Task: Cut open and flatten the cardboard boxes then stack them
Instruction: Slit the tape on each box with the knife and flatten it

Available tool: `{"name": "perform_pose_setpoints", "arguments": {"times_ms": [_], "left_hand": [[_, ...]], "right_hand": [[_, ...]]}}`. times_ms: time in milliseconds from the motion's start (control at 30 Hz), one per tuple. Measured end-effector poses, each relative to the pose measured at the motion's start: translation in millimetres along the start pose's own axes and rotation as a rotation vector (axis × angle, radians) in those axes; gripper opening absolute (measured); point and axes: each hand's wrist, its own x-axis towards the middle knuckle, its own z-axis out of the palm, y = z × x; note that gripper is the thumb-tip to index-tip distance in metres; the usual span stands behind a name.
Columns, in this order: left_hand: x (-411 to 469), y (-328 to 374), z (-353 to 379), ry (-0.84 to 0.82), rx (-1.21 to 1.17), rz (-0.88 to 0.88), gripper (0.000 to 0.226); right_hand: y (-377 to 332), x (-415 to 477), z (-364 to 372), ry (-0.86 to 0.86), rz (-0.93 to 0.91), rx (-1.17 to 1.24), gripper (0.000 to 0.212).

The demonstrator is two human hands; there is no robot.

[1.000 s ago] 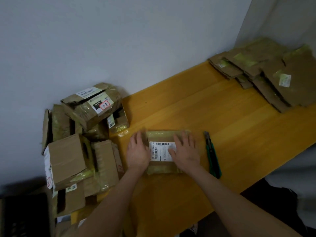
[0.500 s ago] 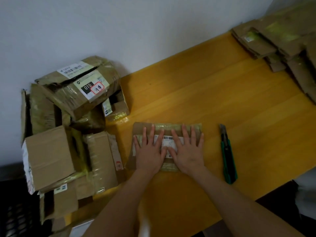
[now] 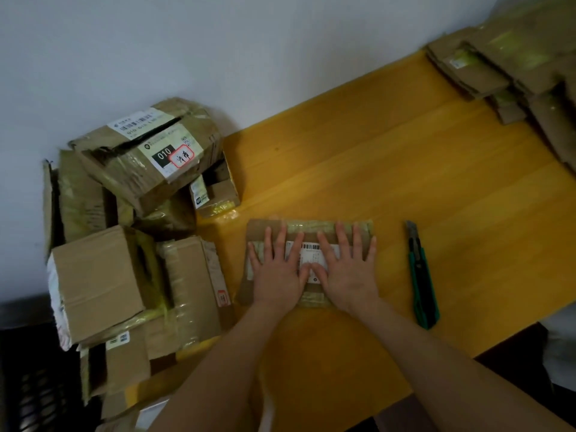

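Flattened, tape-wrapped brown cardboard box [image 3: 314, 228] lay near the front edge of the yellow wooden surface [image 3: 405, 169]. The left hand [image 3: 277, 275] and right hand [image 3: 349, 275] pressed on it, fingers straight and spread. Green utility knife [image 3: 422, 275] lay apart, to its right.

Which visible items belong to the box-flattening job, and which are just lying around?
Job: flattened box under left hand and right hand; green knife; pile of unflattened boxes; flattened stack.
Lying about: dark object at lower left, unidentifiable.
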Motion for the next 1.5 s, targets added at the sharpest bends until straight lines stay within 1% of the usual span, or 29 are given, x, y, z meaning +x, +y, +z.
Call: {"name": "perform_pose_setpoints", "arguments": {"times_ms": [133,200,233,267,300,333,367,433,500,567,633,667,733,800,867,1000,1067,1167,1200,1367,1433,1500], "left_hand": [[3.2,-1.3,-18.4,-0.138,-0.017,0.018,0.065],[3.2,-6.4,-34.8,-0.173,-0.091,0.024,0.066],[-0.1,-9.5,-44.0,-0.135,-0.159,0.004,0.068],[-4.8,-13.0,-52.2,-0.054,-0.237,-0.047,0.070],[-10.0,-16.0,-58.6,0.045,-0.326,-0.129,0.072],[-14.7,-18.0,-64.1,0.109,-0.423,-0.229,0.073],[-18.9,-19.6,-68.3,0.125,-0.509,-0.322,0.073],[-24.1,-21.5,-72.4,0.053,-0.583,-0.429,0.074],[-23.2,-22.7,-68.8,-0.060,-0.640,-0.449,0.076],[-19.2,-22.9,-63.5,-0.113,-0.694,-0.465,0.078],[-17.7,-21.0,-60.5,-0.133,-0.689,-0.482,0.083],[-16.0,-20.3,-59.8,-0.129,-0.685,-0.491,0.084],[-13.8,-18.1,-63.7,-0.104,-0.692,-0.528,0.080],[-9.3,-16.7,-68.2,-0.091,-0.728,-0.590,0.073],[-2.6,-13.5,-74.5,-0.088,-0.796,-0.657,0.071],[12.1,0.0,-88.5,-0.055,-0.889,-0.794,0.077],[13.3,23.0,-105.3,-0.022,-0.919,-0.809,0.065],[19.2,68.9,-123.2,0.061,-1.025,-0.787,0.038],[22.4,86.2,-126.5,0.103,-1.059,-0.769,0.034],[39.7,185.2,-145.1,0.225,-1.170,-0.759,0.036],[52.4,225.0,-155.0,0.221,-1.195,-0.748,0.032],[65.3,259.5,-164.3,0.210,-1.244,-0.741,0.034]], "right_hand": [[2.2,-0.4,-18.5,-0.092,-0.047,0.030,0.064],[10.3,-6.5,-33.8,-0.099,-0.046,0.095,0.067],[14.7,-12.5,-40.6,-0.060,-0.003,0.138,0.069],[19.0,-19.7,-44.6,0.009,0.069,0.185,0.069],[22.3,-27.4,-47.2,0.082,0.158,0.240,0.070],[24.2,-35.0,-48.3,0.126,0.245,0.303,0.072],[23.7,-42.1,-49.3,0.149,0.309,0.368,0.076],[18.1,-51.5,-48.6,0.134,0.370,0.486,0.086],[7.7,-56.0,-47.9,0.063,0.432,0.653,0.095],[0.0,-56.4,-46.0,0.048,0.509,0.791,0.101],[-0.3,-56.6,-47.7,0.062,0.609,0.917,0.098],[1.6,-56.2,-52.4,0.056,0.642,0.996,0.090],[8.6,-56.6,-61.2,0.037,0.624,1.111,0.061],[15.9,-56.5,-74.7,0.072,0.584,1.204,0.038],[22.6,-53.7,-94.1,0.092,0.530,1.306,0.029],[43.9,-37.8,-124.2,0.088,0.419,1.321,0.017],[65.6,-30.6,-133.8,0.079,0.405,1.360,0.009],[114.5,-23.7,-146.1,0.118,0.377,1.402,0.011],[133.9,-22.8,-151.7,0.134,0.364,1.399,0.013],[243.1,-22.3,-181.8,0.171,0.370,1.360,0.010],[283.7,-18.4,-199.2,0.207,0.385,1.355,0.014],[317.2,-9.5,-215.9,0.237,0.392,1.349,0.019]]}}
